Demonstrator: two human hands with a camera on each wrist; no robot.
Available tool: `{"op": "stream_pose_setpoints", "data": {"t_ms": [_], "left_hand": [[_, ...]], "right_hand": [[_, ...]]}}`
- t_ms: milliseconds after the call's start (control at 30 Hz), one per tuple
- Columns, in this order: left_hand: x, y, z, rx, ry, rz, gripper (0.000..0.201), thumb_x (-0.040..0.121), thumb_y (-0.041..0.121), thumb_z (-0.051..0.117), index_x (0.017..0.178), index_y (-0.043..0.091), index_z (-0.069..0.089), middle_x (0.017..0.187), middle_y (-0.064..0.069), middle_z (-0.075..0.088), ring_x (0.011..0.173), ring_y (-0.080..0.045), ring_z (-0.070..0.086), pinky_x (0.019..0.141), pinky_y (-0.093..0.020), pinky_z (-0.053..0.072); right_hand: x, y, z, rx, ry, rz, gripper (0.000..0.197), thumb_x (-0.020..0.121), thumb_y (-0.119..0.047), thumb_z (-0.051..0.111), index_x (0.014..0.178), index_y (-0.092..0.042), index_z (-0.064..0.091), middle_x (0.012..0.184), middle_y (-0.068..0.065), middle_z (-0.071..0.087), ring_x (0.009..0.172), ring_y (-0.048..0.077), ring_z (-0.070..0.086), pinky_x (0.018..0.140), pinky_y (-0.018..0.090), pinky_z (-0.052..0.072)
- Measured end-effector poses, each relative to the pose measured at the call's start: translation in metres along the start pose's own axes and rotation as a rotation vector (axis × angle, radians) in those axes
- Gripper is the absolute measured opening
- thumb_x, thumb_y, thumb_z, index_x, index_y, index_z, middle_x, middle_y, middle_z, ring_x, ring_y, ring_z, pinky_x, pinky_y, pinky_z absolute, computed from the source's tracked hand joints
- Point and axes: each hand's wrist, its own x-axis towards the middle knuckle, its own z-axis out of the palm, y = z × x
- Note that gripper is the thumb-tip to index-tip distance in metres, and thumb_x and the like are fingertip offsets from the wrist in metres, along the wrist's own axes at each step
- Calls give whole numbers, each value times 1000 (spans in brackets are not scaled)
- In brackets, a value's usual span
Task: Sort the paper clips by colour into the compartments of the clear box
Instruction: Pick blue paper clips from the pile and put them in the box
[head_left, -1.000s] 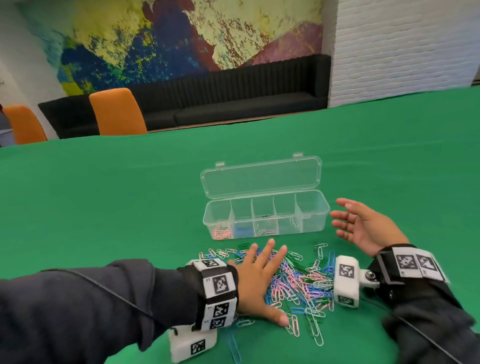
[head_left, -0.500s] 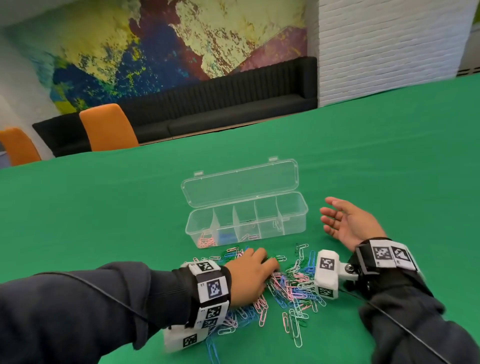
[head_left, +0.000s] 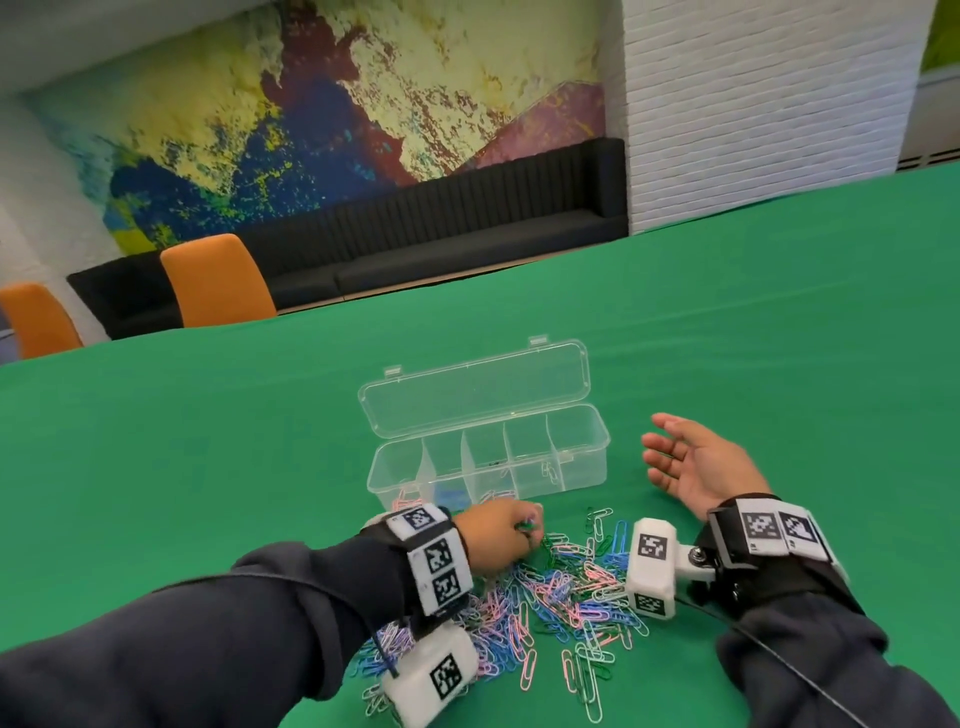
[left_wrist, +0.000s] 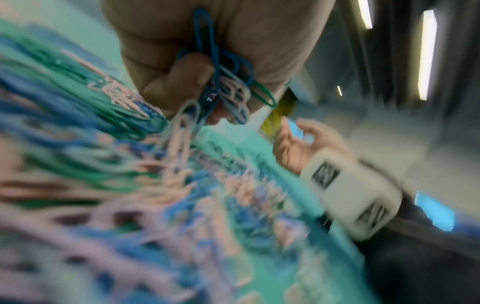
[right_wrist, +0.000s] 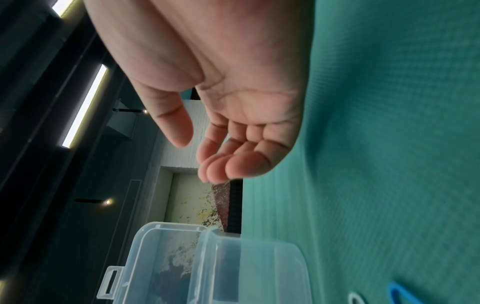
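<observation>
A clear box (head_left: 587, 467) with its lid open stands on the green table, a few pink, blue and white clips in its compartments. In front of it lies a pile of paper clips (head_left: 561, 592) in pink, blue, green and white. My left hand (head_left: 501, 535) is a fist over the pile's far left edge; in the left wrist view it grips a bunch of paper clips (left_wrist: 221, 86), blue, pink and green together. My right hand (head_left: 691, 462) rests on its edge right of the box, palm (right_wrist: 233, 82) facing left, fingers relaxed and holding nothing.
The green table (head_left: 208, 467) stretches wide on all sides. Two orange chairs (head_left: 215, 280) and a black bench (head_left: 441, 234) stand past its far edge, before a painted wall. The box corner (right_wrist: 233, 267) sits close to my right hand.
My left hand went from flat on the pile to a fist and lifted toward the box with clips in it. The right hand stayed put.
</observation>
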Motion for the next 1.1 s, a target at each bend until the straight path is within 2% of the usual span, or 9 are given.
{"op": "stream_pose_setpoints", "data": {"t_ms": [133,267,367,467,600,733,867,1000,1100], "left_hand": [[-10,-16,-4,-764,54,-45,32,80,-9,41,68,19,49,69,1,45,55,-10,41,39,-17,34],[-22,-29,0,-1559,-58,-25,25,68,-12,36,66,9,48,69,-8,47,48,-14,39,33,-10,24],[-27,-39,5,-1880,-123,-65,22,65,-10,34,66,6,50,70,-11,46,48,-15,40,29,-12,29],[-26,-47,12,-2086,-236,-23,28,51,-19,55,70,2,56,73,-15,50,50,-20,43,31,-18,38],[-21,-51,19,-2188,-289,-75,27,52,-16,51,73,-4,63,76,-20,55,51,-25,50,36,-25,45],[-16,-54,18,-2141,-317,-37,34,69,0,39,83,-5,69,85,-24,63,63,-33,62,53,-37,56],[-13,-60,16,-2133,-384,50,39,77,26,51,98,-2,69,104,-25,63,85,-38,65,74,-49,54],[-9,-66,17,-2112,-404,32,71,78,62,40,99,1,72,113,-24,63,94,-38,65,87,-52,47],[-9,-69,18,-2098,-374,1,76,88,62,28,92,2,74,108,-22,66,89,-37,67,87,-52,47]], "right_hand": [[2,2,0,-21,-2,2,15,96,-15,43,91,-17,57,66,1,59,43,7,57,41,17,46],[1,4,2,-64,-7,11,15,96,-15,42,91,-17,56,67,1,59,45,7,56,41,17,45],[0,4,4,-90,-21,31,15,96,-16,40,93,-17,55,76,4,55,58,12,53,42,18,46],[0,2,2,-72,-15,56,16,96,-16,39,93,-17,55,73,4,57,53,11,56,42,17,47],[-2,1,0,-3,14,75,19,97,-17,37,92,-17,55,55,-2,63,43,7,58,41,15,47],[-9,-4,6,25,2,55,14,93,-19,41,95,-17,55,57,-1,63,46,9,59,42,17,48],[-21,-13,29,-97,-100,-42,14,89,-19,44,95,-14,56,65,2,62,51,10,59,44,19,49],[-40,-19,77,-446,-325,-126,56,50,-43,82,90,-11,60,72,6,64,57,11,59,48,20,47],[-55,-12,110,-761,-434,-153,19,73,-13,72,89,-10,61,74,6,64,60,10,56,53,20,45]]}}
